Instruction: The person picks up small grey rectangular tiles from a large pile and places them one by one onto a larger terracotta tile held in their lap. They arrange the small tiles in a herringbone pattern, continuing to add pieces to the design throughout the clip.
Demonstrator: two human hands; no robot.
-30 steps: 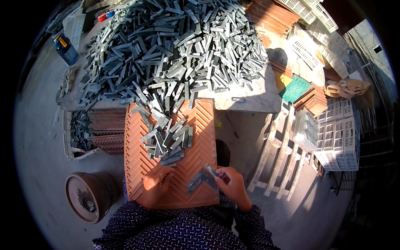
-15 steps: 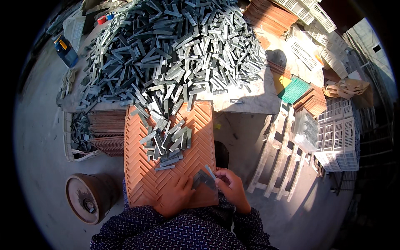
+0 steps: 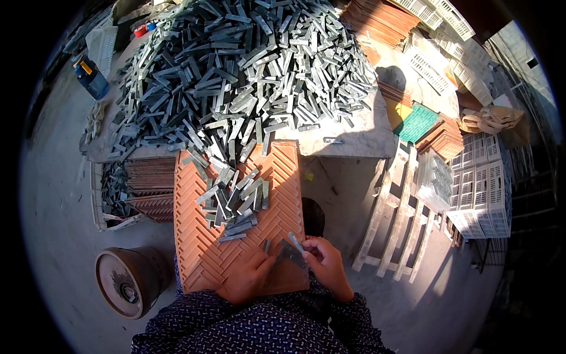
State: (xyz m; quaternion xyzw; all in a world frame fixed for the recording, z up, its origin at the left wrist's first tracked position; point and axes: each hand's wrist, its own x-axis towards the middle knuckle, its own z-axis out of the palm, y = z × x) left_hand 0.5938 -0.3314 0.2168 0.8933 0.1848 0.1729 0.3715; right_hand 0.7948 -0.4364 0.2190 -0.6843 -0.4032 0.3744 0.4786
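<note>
A terracotta-coloured mould tray [image 3: 236,153] with herringbone slots lies in front of me, its far end against the table. Loose grey stone strips [image 3: 236,197] are heaped on its middle. Several dark strips [image 3: 290,255] sit in the slots at the near right. My right hand [image 3: 328,266] pinches a pale grey stone strip [image 3: 295,242] above these, by the tray's right edge. Low over the near part of the tray, my left hand [image 3: 244,276] has its fingers bent, and a short dark strip [image 3: 267,245] sticks up at the fingertips.
A big pile of stone strips [image 3: 194,76] covers the table [image 3: 359,138]. On the left are a brown bucket [image 3: 112,283] and a blue bottle [image 3: 91,79]. At right stand a wooden pallet [image 3: 386,218], white crates [image 3: 480,194] and stacked terracotta trays [image 3: 439,138].
A dark strip now shows at my left fingertips. My right hand still pinches its strip, almost in the same spot. The whole view has shifted slightly.
</note>
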